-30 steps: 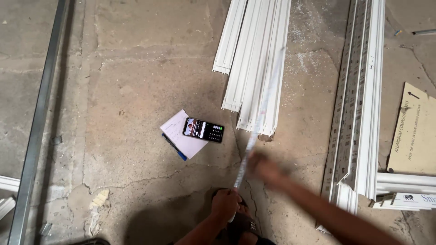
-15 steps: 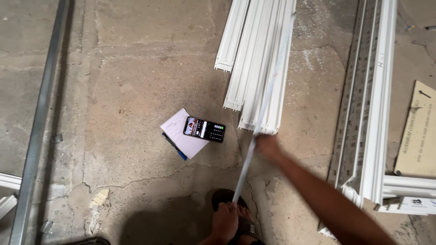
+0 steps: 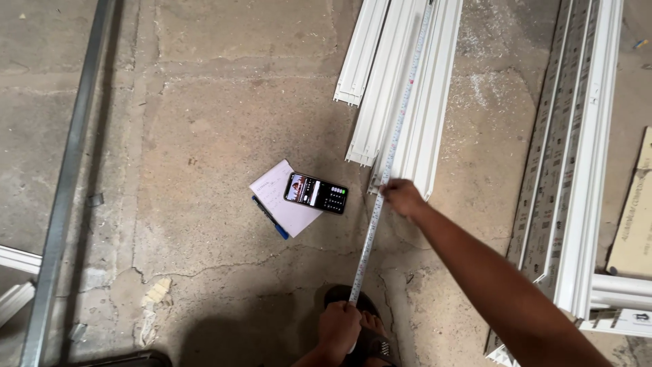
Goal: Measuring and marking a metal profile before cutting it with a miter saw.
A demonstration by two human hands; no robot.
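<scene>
Head view: tape measure [image 3: 380, 197] runs from lower centre up-frame along the white profiles [image 3: 407, 88]; left hand [image 3: 338, 327] pinches its near end, right hand [image 3: 402, 197] presses it at the profiles' end.

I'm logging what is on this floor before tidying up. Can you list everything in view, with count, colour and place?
Tape measure: one, white blade, stretched from the near hand up along the profiles.
Profiles: a bundle, white, top centre, near ends on the floor.
Long frame sections: several, white and grey, right side.
Phone: one, black, screen lit, on the paper.
Paper: one sheet, white, floor centre.
Pen: one, blue, at the paper's left edge.
Metal rail: one, grey, far left.
Cardboard: one piece, tan, right edge.
Sandal: one, dark, bottom centre.
Left hand: holds the tape's near part.
Right hand: presses the tape at the profile end.
</scene>
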